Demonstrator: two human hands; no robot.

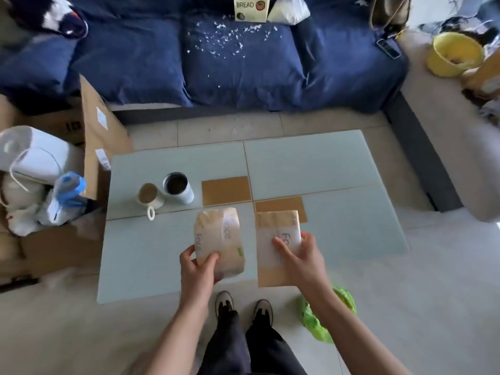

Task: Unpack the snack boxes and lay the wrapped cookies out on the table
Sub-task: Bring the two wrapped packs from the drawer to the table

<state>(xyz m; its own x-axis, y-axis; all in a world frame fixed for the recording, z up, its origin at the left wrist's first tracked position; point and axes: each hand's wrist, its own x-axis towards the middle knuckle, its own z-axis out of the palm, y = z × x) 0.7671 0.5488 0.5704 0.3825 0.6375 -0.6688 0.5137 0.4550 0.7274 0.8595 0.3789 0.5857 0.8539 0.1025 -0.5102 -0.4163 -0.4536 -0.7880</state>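
Left hand (198,266) gripping one box (219,243), right hand (296,251) gripping the other box (276,246), both near the mug (150,197), just above the table (324,169). Best to set one down, steady the other, find its flap, then open gently without crushing cookies.

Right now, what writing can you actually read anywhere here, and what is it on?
"BREAD": on the paper bag on the sofa.
"Face": on the left snack box, printed twice.
"Fac", partly covered: on the right snack box.
Labels on the cardboard box: too blurred to read.
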